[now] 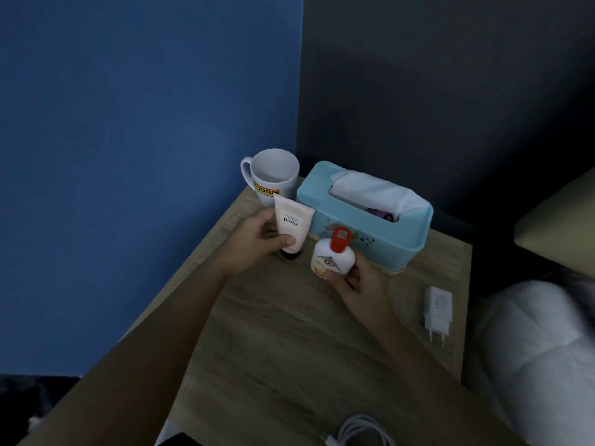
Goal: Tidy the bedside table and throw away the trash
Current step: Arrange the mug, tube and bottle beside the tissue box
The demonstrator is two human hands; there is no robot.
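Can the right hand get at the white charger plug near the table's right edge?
Likely not yet: the right hand grips the small white bottle with the red cap. Only bare wooden tabletop lies between it and the white charger plug, so the way looks free.

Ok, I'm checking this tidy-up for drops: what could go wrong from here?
The mug stands near the back left edge of the table, right behind the left hand holding the tube; a nudge might knock it off.
The right hand grips the bottle, so neither hand is free to catch a slip.
The cable lies at the front edge, where a careless move could drag it off.
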